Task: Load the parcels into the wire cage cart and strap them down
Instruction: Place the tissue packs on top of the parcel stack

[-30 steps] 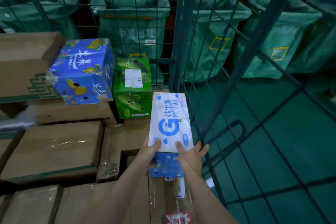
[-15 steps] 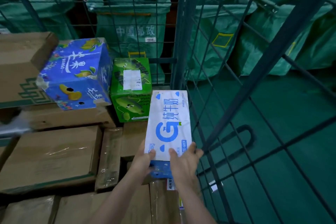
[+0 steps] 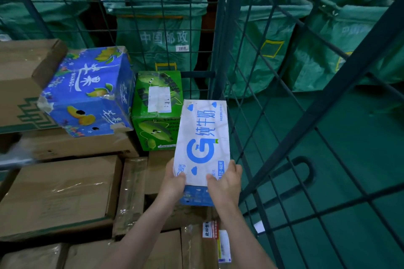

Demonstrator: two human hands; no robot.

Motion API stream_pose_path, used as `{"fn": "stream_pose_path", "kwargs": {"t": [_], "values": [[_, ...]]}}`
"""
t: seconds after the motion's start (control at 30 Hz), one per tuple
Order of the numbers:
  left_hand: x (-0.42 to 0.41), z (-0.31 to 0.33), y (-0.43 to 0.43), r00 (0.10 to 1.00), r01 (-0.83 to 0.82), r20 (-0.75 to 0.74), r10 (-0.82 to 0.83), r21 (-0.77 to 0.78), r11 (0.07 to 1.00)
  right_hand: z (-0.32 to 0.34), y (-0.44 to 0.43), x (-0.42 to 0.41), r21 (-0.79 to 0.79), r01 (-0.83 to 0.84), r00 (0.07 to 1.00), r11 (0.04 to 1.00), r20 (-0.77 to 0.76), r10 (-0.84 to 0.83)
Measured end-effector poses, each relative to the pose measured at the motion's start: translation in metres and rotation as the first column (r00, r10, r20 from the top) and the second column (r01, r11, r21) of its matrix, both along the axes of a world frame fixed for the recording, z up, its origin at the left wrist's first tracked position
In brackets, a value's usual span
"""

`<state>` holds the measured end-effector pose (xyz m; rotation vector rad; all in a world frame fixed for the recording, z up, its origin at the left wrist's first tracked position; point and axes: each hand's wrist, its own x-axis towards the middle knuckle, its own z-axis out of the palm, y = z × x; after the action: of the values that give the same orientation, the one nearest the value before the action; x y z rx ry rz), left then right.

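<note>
by the right wall of the wire cage cart (image 3: 220, 35), a white milk carton (image 3: 202, 137) is gripped at its near end by the left hand (image 3: 172, 183) and right hand (image 3: 225, 183), beside a green box (image 3: 157, 111).

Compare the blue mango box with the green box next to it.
The blue mango box is blue with mango pictures; the green box is green with a white label on top. The blue mango box sits tilted, the green box upright. The blue mango box rests higher, on a brown carton; the green box stands lower. Both are printed cartons, side by side in the wire cage cart.
</note>
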<state>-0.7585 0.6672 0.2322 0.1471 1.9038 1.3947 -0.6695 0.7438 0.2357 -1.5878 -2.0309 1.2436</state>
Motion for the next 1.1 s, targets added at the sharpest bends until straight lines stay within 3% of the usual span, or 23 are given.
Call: {"fn": "stream_pose_path", "kwargs": {"t": [0.3, 0.5, 0.67, 0.87, 0.97, 1.03, 1.1], "values": [[0.042, -0.008, 0.005, 1.000, -0.010, -0.024, 0.008, -0.058, 0.998, -0.005, 0.022, 0.033, 0.050, -0.107, 0.990, 0.993, 0.101, 0.102], [0.014, 0.009, 0.009, 0.993, -0.023, -0.120, 0.019, -0.028, 0.999, 0.002, 0.018, 0.013, 0.034, -0.080, 0.995, 0.996, -0.058, 0.082], [0.016, 0.010, -0.003, 0.984, -0.045, -0.176, 0.009, -0.198, 0.979, 0.002, 0.014, 0.015, 0.005, -0.122, 0.991, 0.992, -0.060, 0.122], [0.013, 0.006, -0.006, 0.987, 0.015, -0.148, -0.062, -0.298, 0.954, -0.007, 0.009, 0.012, -0.098, -0.149, 0.985, 0.984, -0.098, 0.139], [0.002, 0.009, -0.014, 0.984, 0.064, -0.122, -0.127, -0.423, 0.904, -0.019, 0.000, 0.007, -0.176, -0.153, 0.986, 0.972, -0.085, 0.140], [-0.012, 0.011, -0.013, 0.941, 0.183, -0.145, -0.306, -0.541, 0.821, -0.022, 0.002, -0.003, -0.187, -0.136, 0.990, 0.973, -0.060, 0.127], [-0.031, 0.016, 0.004, 0.867, 0.194, -0.230, -0.443, -0.662, 0.724, -0.024, 0.005, -0.016, -0.179, -0.139, 0.990, 0.974, -0.060, 0.130]]}}
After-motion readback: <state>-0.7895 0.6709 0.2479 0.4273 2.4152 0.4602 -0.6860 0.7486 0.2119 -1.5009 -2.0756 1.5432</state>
